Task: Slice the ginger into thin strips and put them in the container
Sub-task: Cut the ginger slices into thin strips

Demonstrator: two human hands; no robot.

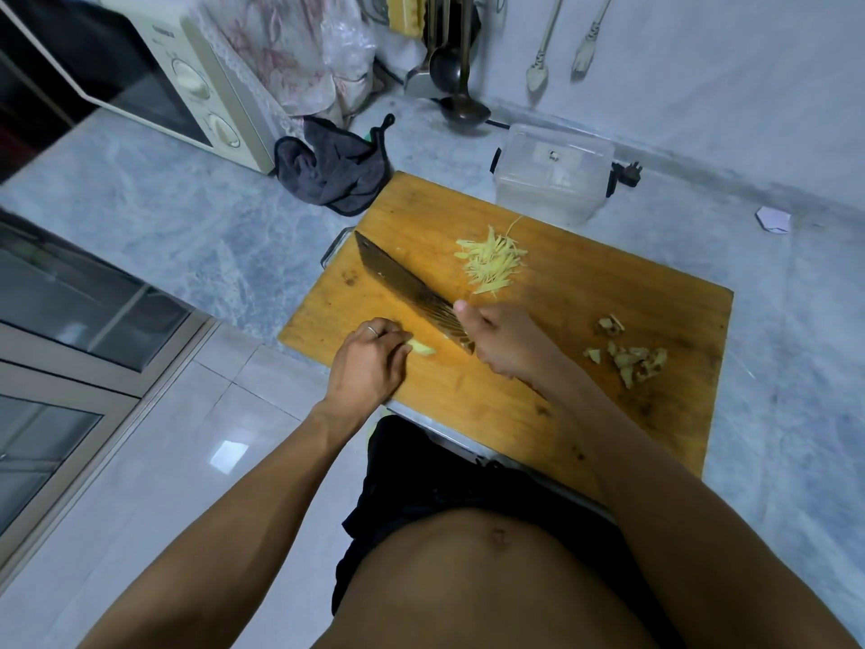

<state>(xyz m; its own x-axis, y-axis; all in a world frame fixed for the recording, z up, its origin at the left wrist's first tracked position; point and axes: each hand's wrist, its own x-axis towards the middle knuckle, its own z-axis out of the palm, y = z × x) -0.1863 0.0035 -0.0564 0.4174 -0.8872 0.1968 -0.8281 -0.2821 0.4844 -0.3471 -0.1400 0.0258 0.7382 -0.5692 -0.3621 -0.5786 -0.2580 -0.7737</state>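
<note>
A wooden cutting board (585, 358) lies on the marble counter. My left hand (370, 363) holds a pale yellow piece of ginger (421, 349) down on the board's left part with curled fingers. My right hand (503, 339) grips the handle of a dark cleaver (402, 285), thumb on the blade's side. The blade stands just right of the ginger piece. A heap of thin ginger strips (494, 262) sits further back on the board. A clear plastic container (552, 173) stands behind the board's far edge.
Brown ginger peelings (629, 353) lie on the board's right side. A grey cloth (334, 168) and a cream microwave (154, 72) are at the back left. Ladles (461, 107) hang at the wall. A paper scrap (772, 220) lies to the right.
</note>
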